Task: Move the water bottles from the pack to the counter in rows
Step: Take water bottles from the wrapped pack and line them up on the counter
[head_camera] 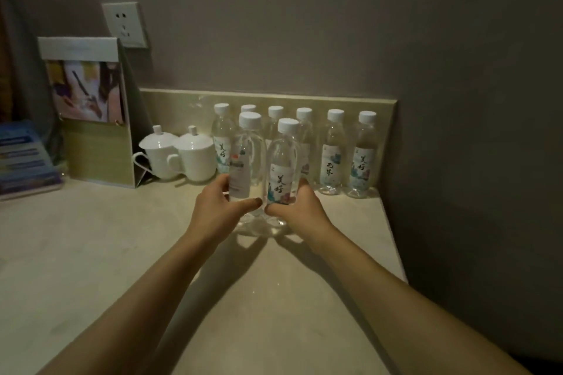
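Note:
Two clear water bottles with white caps stand side by side in front of me on the pale counter [128, 253]. My left hand [217, 207] grips the lower part of the left bottle [248, 155]. My right hand [297, 208] grips the lower part of the right bottle [285, 161]. Their bases touch or nearly touch the counter. Behind them a row of several more bottles [333, 152] stands along the low backsplash. No pack is in view.
Two white lidded cups [178, 157] stand left of the bottle row. A standing card holder [91, 113] and a blue booklet [26, 158] are at the far left. A wall socket [125, 24] is above them. A wall closes off the counter's right end [393, 237].

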Action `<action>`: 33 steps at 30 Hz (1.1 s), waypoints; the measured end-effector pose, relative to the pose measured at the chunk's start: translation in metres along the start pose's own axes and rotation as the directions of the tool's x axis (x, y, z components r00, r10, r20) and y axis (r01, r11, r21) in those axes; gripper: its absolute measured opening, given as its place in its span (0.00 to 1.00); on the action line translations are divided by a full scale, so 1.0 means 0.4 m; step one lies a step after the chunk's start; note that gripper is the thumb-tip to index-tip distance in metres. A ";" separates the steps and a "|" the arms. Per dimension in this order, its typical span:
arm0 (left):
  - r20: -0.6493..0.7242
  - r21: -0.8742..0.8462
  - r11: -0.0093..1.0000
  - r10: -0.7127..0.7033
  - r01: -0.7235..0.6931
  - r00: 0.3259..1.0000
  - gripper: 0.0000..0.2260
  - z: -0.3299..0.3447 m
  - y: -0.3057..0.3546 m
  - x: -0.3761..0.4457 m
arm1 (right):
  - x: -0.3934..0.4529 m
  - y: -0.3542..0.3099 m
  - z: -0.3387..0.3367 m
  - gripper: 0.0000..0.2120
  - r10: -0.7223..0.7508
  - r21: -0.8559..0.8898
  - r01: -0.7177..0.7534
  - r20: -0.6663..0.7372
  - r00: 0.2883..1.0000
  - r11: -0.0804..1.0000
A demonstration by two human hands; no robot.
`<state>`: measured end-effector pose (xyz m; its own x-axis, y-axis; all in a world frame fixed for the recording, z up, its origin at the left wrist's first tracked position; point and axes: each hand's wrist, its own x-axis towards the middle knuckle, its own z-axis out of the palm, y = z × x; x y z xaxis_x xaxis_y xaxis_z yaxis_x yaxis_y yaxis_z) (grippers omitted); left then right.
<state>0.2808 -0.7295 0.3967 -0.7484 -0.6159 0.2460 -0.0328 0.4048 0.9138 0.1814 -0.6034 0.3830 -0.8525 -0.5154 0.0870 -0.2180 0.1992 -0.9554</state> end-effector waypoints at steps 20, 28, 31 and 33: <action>0.080 0.372 0.909 0.171 -0.188 0.982 0.34 -0.146 -0.164 0.193 | 0.095 -0.044 0.242 0.34 0.061 -0.026 -0.068 -0.206 0.977 0.997; 0.493 -0.002 0.984 0.158 -0.180 0.856 0.20 -0.224 -0.162 0.219 | 0.100 -0.044 0.235 0.34 0.025 -0.022 -0.028 -0.157 0.987 0.999; 0.542 -0.097 0.992 0.120 -0.080 0.832 0.21 -0.239 -0.174 0.224 | 0.102 -0.042 0.231 0.33 0.022 -0.041 -0.028 -0.154 0.988 0.999; 0.507 -0.106 0.992 0.107 -0.061 0.856 0.23 -0.234 -0.174 0.219 | 0.101 -0.040 0.230 0.32 0.033 -0.045 -0.040 -0.150 0.988 0.998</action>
<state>0.2795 -0.8749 0.3848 -0.9794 -0.1414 0.1443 0.0834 0.3675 0.9263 0.1941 -0.7039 0.3757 -0.9208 -0.3779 0.0972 -0.2052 0.2573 -0.9443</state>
